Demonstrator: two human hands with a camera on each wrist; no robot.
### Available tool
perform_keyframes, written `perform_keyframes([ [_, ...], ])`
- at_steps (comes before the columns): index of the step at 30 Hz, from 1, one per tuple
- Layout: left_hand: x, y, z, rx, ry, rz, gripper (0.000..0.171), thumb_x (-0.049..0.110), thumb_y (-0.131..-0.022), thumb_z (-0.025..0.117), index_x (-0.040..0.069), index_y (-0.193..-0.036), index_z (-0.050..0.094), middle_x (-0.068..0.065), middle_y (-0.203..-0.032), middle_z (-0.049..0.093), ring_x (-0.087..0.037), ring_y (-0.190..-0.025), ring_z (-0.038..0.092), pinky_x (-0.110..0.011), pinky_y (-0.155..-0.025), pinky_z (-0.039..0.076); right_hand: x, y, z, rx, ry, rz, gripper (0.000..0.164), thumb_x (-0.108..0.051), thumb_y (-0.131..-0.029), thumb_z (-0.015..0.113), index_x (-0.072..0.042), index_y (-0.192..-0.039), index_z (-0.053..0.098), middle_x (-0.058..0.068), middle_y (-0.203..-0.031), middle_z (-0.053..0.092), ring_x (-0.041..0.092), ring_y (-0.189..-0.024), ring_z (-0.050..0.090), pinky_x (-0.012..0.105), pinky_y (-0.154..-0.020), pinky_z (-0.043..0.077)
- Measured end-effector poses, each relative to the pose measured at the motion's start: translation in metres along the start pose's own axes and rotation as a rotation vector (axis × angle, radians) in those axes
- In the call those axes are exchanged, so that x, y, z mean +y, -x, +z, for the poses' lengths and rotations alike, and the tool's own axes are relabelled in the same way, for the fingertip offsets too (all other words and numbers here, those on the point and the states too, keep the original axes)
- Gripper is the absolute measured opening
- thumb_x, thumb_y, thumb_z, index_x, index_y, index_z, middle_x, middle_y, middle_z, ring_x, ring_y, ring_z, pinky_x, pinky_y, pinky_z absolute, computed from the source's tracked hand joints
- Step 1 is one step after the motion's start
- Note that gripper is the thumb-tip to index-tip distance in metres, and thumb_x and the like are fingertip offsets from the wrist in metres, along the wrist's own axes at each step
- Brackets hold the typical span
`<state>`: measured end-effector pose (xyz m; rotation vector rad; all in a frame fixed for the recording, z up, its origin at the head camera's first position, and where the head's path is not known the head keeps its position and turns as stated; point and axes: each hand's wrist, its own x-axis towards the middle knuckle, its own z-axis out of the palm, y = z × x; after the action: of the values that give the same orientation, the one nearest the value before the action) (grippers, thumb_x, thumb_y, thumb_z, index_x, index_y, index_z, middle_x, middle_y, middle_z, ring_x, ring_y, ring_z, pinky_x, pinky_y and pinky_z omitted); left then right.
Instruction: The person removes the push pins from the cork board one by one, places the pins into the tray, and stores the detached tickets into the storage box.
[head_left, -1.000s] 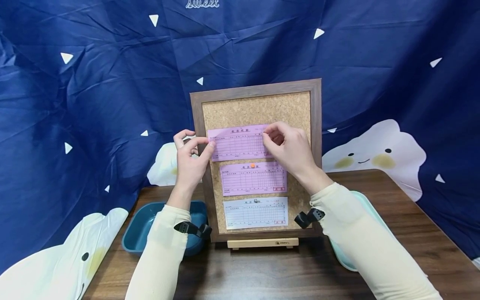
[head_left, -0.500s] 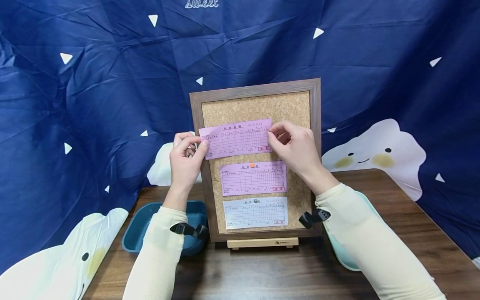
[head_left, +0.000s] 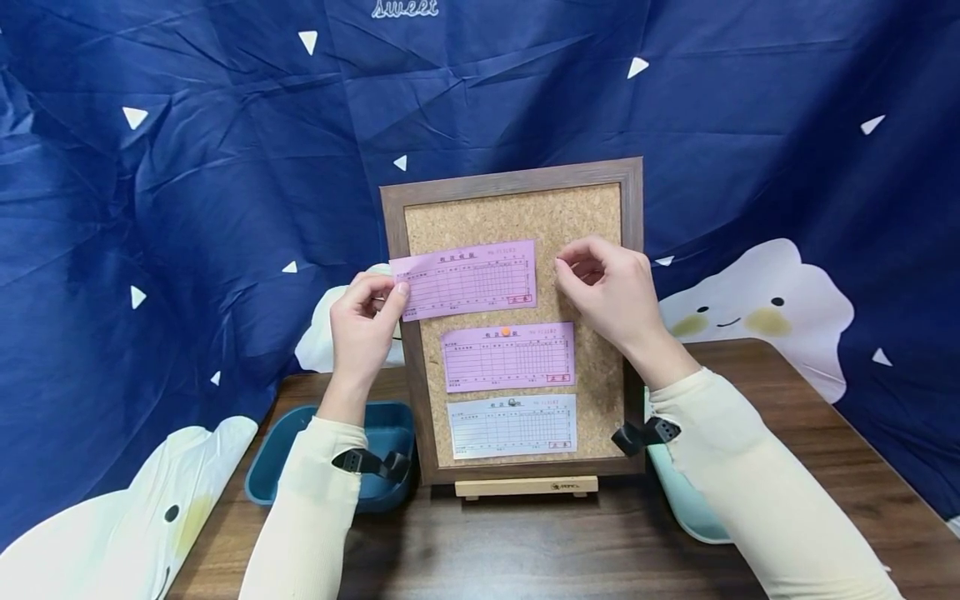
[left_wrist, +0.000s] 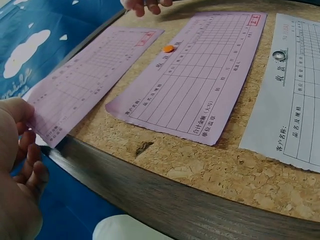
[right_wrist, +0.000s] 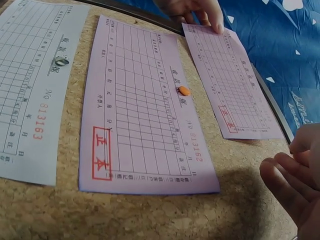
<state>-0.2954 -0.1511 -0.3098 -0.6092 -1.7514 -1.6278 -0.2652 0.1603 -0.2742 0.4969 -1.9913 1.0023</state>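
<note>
My left hand (head_left: 363,321) pinches the left edge of a pink receipt slip (head_left: 465,279) between thumb and fingers. The slip tilts slightly and lies over the upper left of a framed cork board (head_left: 517,217). To the right of the slip, apart from it, is my right hand (head_left: 611,287), its fingers loosely curled and nothing visible between them. A second pink receipt slip (right_wrist: 135,110) hangs below, with an orange pushpin (right_wrist: 184,91) at its top. Lowest is a pale blue receipt slip (head_left: 517,429) under a clear pushpin (left_wrist: 278,56).
A small wooden easel (head_left: 525,487) holds the board upright on the dark wooden table (head_left: 525,550). A blue tray (head_left: 258,467) stands at the left, partly behind my left arm. At the right, my sleeve partly covers a mint tray (head_left: 686,504). Blue cloth (head_left: 225,167) hangs behind.
My right hand has let go of the upper pink slip's right edge and moved right. My left hand has drawn that slip to the left. The two lower slips have stayed in place.
</note>
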Motion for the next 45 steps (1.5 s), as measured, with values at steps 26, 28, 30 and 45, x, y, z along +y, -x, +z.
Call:
perform_keyframes([
  [26, 0.011, 0.003, -0.013, 0.06, -0.048, -0.065, 0.018, 0.0, -0.097, 0.076, -0.014, -0.108, 0.076, 0.019, -0.083, 0.072, -0.001, -0.072, 0.06, -0.013, -0.064, 0.049, 0.007, 0.003, -0.012, 0.031, -0.038, 0.043, 0.007, 0.0, -0.093, 0.077, 0.003, -0.098, 0.081, 0.018, -0.088, 0.08, -0.019, -0.072, 0.057, 0.005, -0.071, 0.048],
  [28, 0.011, 0.004, -0.014, 0.064, -0.051, -0.065, 0.019, 0.0, -0.097, 0.077, -0.013, -0.109, 0.077, 0.019, -0.083, 0.072, -0.002, -0.072, 0.061, -0.013, -0.064, 0.049, 0.009, 0.003, -0.013, 0.043, -0.047, 0.031, 0.007, 0.001, -0.092, 0.078, 0.004, -0.098, 0.081, 0.019, -0.088, 0.08, -0.02, -0.073, 0.058, 0.005, -0.071, 0.048],
  [30, 0.011, 0.004, -0.015, 0.072, -0.049, -0.067, 0.019, 0.001, -0.097, 0.077, -0.013, -0.11, 0.077, 0.019, -0.084, 0.073, -0.002, -0.072, 0.062, -0.013, -0.064, 0.05, 0.01, 0.003, -0.014, 0.047, -0.054, 0.023, 0.007, 0.0, -0.092, 0.078, 0.004, -0.098, 0.08, 0.02, -0.088, 0.08, -0.021, -0.073, 0.058, 0.004, -0.072, 0.049],
  [45, 0.013, 0.004, -0.02, 0.142, -0.002, -0.117, 0.023, -0.003, -0.096, 0.077, -0.014, -0.116, 0.077, 0.016, -0.094, 0.079, 0.001, -0.083, 0.075, -0.015, -0.078, 0.06, 0.012, 0.007, -0.022, 0.041, -0.033, 0.039, 0.006, -0.001, -0.094, 0.078, 0.0, -0.098, 0.082, 0.017, -0.087, 0.081, -0.018, -0.072, 0.059, 0.006, -0.071, 0.047],
])
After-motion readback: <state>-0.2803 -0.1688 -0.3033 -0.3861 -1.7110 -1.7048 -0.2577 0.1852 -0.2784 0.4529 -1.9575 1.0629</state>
